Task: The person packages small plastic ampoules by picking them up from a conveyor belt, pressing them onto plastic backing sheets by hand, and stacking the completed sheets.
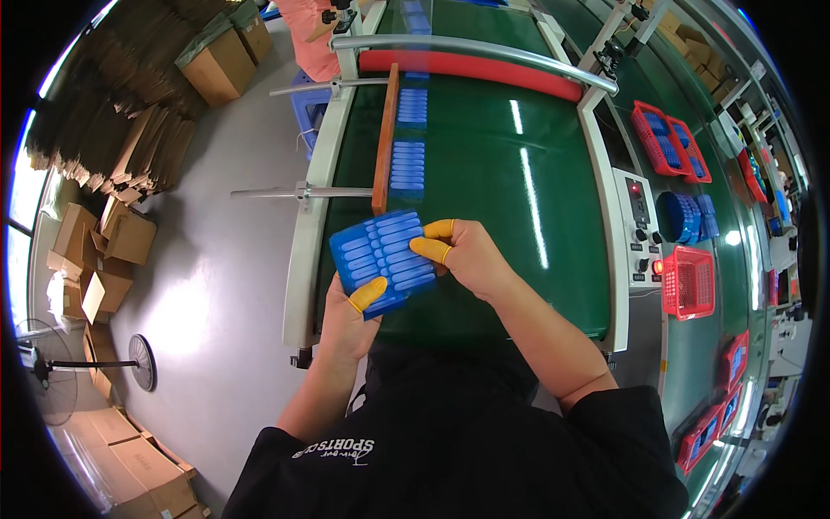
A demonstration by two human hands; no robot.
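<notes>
In front of my body I hold a blue ridged plastic tray point(380, 251), apparently one of a small stack, tilted over the near end of the green conveyor belt point(480, 190). My left hand point(343, 316) grips its lower left part, with a yellow finger cot on the thumb lying on top. At its right edge my right hand point(467, 255) pinches with finger and thumb, both in yellow cots. Similar blue ridged pieces point(408, 164) lie in a row on the belt, along a brown guide bar point(386, 143).
A red roller point(471, 74) and a metal bar point(475, 52) span the belt at the far end. To the right stand a control box point(640, 233) and a red basket point(689, 283). Cardboard boxes point(130, 233) and a fan point(52, 363) occupy the left side.
</notes>
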